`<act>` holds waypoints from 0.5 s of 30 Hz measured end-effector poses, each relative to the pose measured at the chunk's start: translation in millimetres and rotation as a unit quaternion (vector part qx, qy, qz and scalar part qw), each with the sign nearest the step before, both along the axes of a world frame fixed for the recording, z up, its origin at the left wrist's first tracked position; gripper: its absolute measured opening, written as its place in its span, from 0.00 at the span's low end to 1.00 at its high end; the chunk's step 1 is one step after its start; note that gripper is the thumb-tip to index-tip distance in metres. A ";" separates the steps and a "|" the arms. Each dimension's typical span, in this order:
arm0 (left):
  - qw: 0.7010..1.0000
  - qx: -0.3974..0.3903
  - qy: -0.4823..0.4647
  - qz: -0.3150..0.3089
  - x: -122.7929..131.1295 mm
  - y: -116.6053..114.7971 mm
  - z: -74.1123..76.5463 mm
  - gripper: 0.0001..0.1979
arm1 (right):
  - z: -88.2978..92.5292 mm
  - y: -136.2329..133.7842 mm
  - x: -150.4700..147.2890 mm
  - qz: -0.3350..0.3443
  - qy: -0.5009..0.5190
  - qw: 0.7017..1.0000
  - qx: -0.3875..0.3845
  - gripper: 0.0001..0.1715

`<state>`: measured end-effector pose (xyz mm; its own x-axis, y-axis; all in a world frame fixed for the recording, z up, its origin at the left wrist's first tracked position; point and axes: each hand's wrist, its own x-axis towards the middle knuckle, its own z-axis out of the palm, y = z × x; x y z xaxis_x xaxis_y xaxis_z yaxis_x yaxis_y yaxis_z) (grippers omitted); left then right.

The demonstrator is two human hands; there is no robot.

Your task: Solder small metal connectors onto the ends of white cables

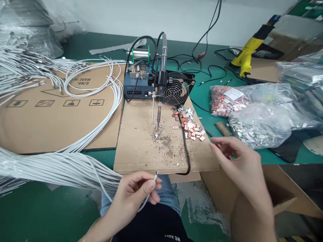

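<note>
My left hand [141, 188] pinches the end of a light grey cable [155, 176] between thumb and fingers, its dark inner wires showing at the stripped tip. Above the right front corner of the cardboard mat [141, 158], my right hand [239, 161] is curled, thumb and forefinger close together and slightly blurred. A tool with red and black handles [219, 146] shows through its fingers, mostly hidden. Beyond the left hand, a soldering iron [161, 67] stands clamped, tip down, over solder scraps. Small white-and-orange connectors [193, 129] lie heaped at the mat's right side.
A blue soldering station [137, 89], solder spool [138, 54] and black fan [175, 92] stand behind the mat. Grey cable bundles [63, 168] run along the left. Bags of connectors [259, 131] and a yellow heat gun [248, 50] are on the right. A black cord [186, 151] crosses the mat.
</note>
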<state>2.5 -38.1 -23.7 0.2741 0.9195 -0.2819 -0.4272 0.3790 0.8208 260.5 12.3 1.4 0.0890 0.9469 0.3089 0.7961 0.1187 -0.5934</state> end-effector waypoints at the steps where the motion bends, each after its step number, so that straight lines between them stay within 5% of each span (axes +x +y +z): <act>1: 1.000 0.001 0.003 0.015 1.4 0.4 -1.0 0.05 | -1.3 0.6 16.9 -0.010 -0.120 0.992 -0.033 0.10; 3: 1.000 -0.002 -0.004 0.031 4.2 0.9 -3.2 0.05 | -6.8 3.2 47.1 0.011 -0.275 0.958 -0.086 0.16; 6: 1.000 -0.007 0.001 0.026 6.0 0.6 -4.8 0.06 | -15.7 8.1 74.8 0.075 -0.295 0.942 -0.141 0.15; 11: 0.998 0.006 0.054 0.037 6.0 -1.8 -3.0 0.05 | -6.8 15.1 78.2 0.096 -0.340 0.905 -0.239 0.18; 15: 0.995 0.031 0.077 0.046 7.4 -1.8 -4.2 0.04 | 11.1 15.5 80.2 0.090 -0.416 0.865 -0.264 0.06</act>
<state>10.0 -39.9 -27.9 0.1464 0.9555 -0.2560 -0.3246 0.2909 0.9000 340.7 27.7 12.6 -0.1207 0.9508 -0.2853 0.9705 0.1734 0.1674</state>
